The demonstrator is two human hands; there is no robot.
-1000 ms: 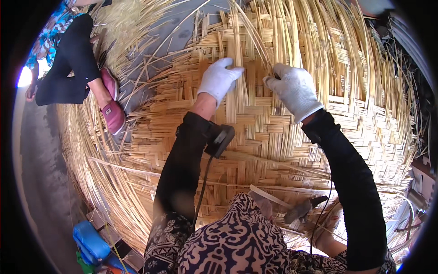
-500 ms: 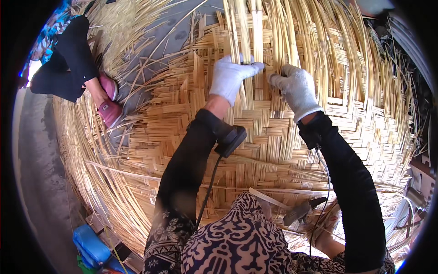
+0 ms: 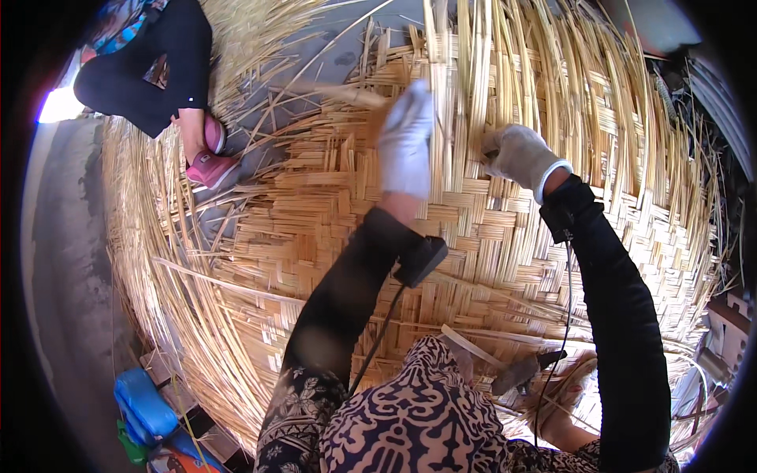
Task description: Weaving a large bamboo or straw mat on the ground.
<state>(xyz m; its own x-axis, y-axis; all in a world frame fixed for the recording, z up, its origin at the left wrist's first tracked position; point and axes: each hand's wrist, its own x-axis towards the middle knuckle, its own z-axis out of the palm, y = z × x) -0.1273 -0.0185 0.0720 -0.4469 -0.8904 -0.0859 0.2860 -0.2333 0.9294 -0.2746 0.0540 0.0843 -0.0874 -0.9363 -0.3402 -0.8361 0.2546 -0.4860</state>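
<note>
A large woven mat of pale reed strips (image 3: 489, 236) spreads under both white-gloved hands, with long loose strips standing out along its top. My left hand (image 3: 404, 138) is smeared by motion near the top of the weave; a blurred strip (image 3: 339, 93) slants away leftward beside it, and I cannot tell whether the fingers hold it. My right hand (image 3: 522, 158) is curled with its fingertips closed on upright reed strips just to the right. A tool with a black handle (image 3: 520, 377) lies on the mat beside my body, near my bare foot.
Another person's dark-trousered legs (image 3: 150, 79) and pink shoes (image 3: 206, 165) rest at the upper left among loose straw. Grey concrete (image 3: 67, 252) runs down the left. Blue bundles (image 3: 146, 402) lie at the lower left. Metal items (image 3: 714, 339) line the right edge.
My left hand has moved right and turned upward from the strips it was gripping, now blurred. My right hand has shifted slightly right. The other person's legs appear higher and further right in view.
</note>
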